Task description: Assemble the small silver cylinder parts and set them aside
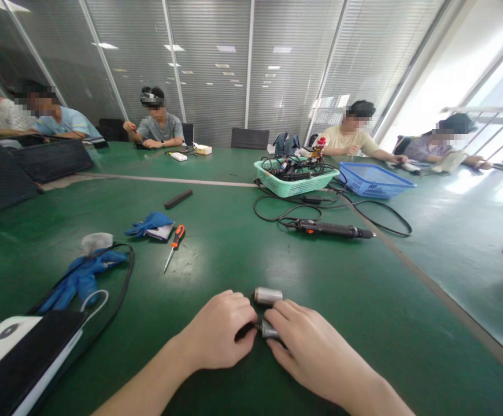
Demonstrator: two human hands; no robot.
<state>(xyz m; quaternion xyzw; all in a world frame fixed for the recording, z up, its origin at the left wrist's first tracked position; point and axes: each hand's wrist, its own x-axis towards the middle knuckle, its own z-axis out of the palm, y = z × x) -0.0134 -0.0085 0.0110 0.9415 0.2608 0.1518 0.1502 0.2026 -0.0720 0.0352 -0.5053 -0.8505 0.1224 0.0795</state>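
Note:
My left hand and my right hand rest close together on the green table near its front edge. Both are curled round a small part between them: a silver metal piece shows at my right fingertips and a dark piece at my left. A short silver metal cylinder lies on the table just beyond my fingers, untouched.
An orange-handled screwdriver and blue gloves lie to the left. A black electric screwdriver with its cable lies ahead, before a green basket and a blue basket. Several other people sit at the far side.

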